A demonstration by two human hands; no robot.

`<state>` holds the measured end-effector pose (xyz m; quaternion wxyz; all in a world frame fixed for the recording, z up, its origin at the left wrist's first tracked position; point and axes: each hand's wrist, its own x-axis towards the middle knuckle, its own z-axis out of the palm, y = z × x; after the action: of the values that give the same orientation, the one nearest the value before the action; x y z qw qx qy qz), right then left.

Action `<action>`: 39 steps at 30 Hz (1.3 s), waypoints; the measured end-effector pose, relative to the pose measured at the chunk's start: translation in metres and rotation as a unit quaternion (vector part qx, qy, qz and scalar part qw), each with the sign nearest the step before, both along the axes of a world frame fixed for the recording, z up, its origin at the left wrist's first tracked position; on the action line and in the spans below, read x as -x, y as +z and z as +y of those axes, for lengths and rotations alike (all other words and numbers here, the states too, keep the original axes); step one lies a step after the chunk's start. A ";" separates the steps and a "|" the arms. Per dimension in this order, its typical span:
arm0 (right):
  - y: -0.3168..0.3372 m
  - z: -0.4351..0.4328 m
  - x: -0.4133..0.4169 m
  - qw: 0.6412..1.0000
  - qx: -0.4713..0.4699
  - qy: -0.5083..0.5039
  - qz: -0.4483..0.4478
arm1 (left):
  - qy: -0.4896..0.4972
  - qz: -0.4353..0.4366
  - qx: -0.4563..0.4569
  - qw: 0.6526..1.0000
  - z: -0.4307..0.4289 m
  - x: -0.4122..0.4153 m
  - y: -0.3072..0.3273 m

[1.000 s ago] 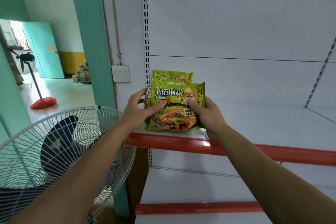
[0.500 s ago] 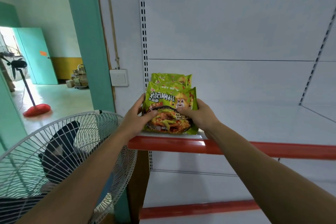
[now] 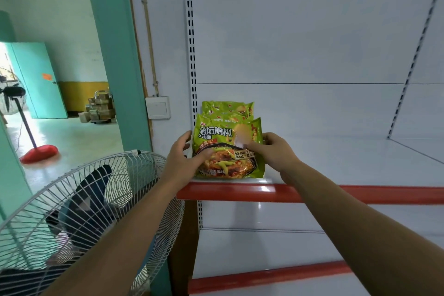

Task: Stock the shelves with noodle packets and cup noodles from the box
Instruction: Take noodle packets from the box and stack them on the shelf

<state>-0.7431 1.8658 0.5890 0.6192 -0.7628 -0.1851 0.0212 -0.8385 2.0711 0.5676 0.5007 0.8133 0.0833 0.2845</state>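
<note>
Head view shows me my left hand [image 3: 182, 163] and right hand [image 3: 271, 154], each grip closed on a side of the green plastic noodle packet [image 3: 228, 149] lying atop others at the white red-edged shelf [image 3: 336, 166] front-left corner.

You face a white shelf [image 3: 336, 166] with a red front edge; green noodle packets [image 3: 228, 149] lie stacked at its left end, against the slotted upright [image 3: 191, 55].

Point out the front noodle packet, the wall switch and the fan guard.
front noodle packet [image 3: 228, 149]: head view, middle of its printed face.
wall switch [image 3: 157, 107]: head view, centre of the white plate.
fan guard [image 3: 79, 211]: head view, wire grille left of the forearm.
</note>
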 end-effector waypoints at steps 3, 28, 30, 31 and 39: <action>0.001 -0.008 -0.003 1.000 0.000 -0.029 0.003 | 0.022 -0.041 0.009 0.999 -0.002 0.000 0.004; -0.002 -0.191 0.037 0.922 0.229 -0.298 -0.090 | -0.315 0.078 -0.067 0.944 -0.235 -0.001 -0.036; -0.013 -0.222 0.041 0.913 0.248 -0.314 -0.080 | -0.337 0.121 -0.093 0.929 -0.265 -0.005 -0.056; -0.020 -0.239 0.043 0.908 0.257 -0.323 -0.074 | -0.347 0.140 -0.105 0.921 -0.280 -0.007 -0.066; -0.101 -0.404 0.066 0.880 0.314 -0.353 0.053 | -0.398 0.275 -0.168 0.859 -0.416 -0.013 -0.154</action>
<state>-0.8094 1.4620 0.4882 0.3223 -0.9297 0.1462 -0.1017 -0.8255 1.6546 0.4133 0.3836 0.8940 -0.1627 -0.1647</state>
